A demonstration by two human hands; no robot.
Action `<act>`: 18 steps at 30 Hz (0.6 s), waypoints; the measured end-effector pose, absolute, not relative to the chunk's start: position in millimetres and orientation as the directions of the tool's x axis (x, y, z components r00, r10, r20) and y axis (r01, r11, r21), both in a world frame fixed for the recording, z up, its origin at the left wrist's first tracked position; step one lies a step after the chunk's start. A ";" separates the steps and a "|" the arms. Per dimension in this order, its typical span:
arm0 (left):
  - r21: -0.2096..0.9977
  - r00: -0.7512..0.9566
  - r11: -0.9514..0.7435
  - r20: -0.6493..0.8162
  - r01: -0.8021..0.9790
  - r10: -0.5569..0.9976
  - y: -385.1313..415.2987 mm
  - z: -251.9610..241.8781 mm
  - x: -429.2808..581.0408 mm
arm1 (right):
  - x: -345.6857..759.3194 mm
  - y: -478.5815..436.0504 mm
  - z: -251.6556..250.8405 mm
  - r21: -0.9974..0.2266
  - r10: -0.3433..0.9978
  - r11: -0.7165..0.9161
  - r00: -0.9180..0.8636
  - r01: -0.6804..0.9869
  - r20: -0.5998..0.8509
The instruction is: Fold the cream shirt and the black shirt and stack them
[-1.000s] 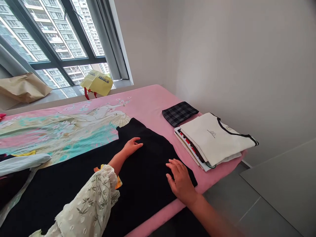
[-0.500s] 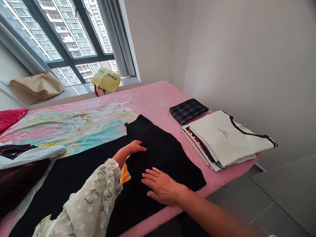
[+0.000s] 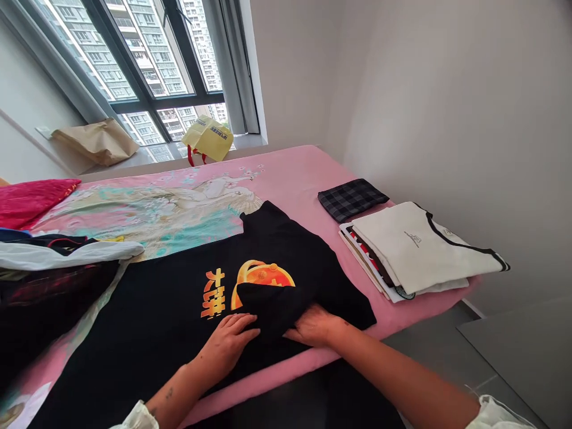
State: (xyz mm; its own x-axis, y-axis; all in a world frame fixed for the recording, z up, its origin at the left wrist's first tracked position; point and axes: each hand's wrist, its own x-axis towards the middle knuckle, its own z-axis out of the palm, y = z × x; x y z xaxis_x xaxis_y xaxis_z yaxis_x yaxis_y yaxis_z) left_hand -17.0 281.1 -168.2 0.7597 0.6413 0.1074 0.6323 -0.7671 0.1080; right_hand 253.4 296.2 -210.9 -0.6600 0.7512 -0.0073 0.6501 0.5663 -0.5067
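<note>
A black t-shirt (image 3: 170, 304) with an orange print (image 3: 250, 280) lies spread on the pink bed (image 3: 295, 179). Its near sleeve is folded in over the print. My left hand (image 3: 227, 342) rests flat on the shirt by the bed's near edge, fingertips touching the folded sleeve. My right hand (image 3: 315, 326) is just right of it, its fingers tucked under the edge of that folded sleeve and gripping the cloth.
A stack of folded clothes (image 3: 415, 250) with a white top and a folded plaid piece (image 3: 353, 198) lie at the bed's right. Unfolded garments (image 3: 53, 268) and a red cloth (image 3: 31, 199) sit left. A yellow bag (image 3: 209, 138) and brown paper bag (image 3: 96, 140) are on the windowsill.
Both hands drew back to the near edge. The sleeve is now folded in over the shirt and the orange print shows. The view shifted left.
</note>
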 end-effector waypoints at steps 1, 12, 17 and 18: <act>0.099 0.733 -0.743 0.126 0.661 0.669 273.4 -176.1 -21.7 | 256.9 293.6 -210.5 -0.493 0.759 0.558 -0.651 0.668 -0.022; 0.142 0.595 -0.673 0.362 0.726 0.718 257.5 -170.5 34.3 | 284.0 275.9 -191.5 -0.311 0.811 0.552 -0.585 0.774 -0.017; 0.193 0.655 -0.780 0.446 0.596 0.610 238.8 -159.8 56.5 | 294.6 275.3 -195.5 -0.296 0.784 0.598 -0.620 0.745 0.024; 0.201 0.670 -0.788 0.431 0.582 0.604 233.2 -160.6 57.5 | 296.7 274.5 -196.2 -0.291 0.782 0.600 -0.623 0.745 0.019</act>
State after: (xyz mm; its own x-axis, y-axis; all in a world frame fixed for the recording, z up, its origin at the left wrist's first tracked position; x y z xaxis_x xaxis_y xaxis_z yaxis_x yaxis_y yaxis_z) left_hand 57.5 233.2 -160.6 0.6698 0.6043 0.4315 0.5816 -0.7882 0.2011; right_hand 296.7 274.5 -196.2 -0.6226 0.7823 0.0186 0.7451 0.5999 -0.2914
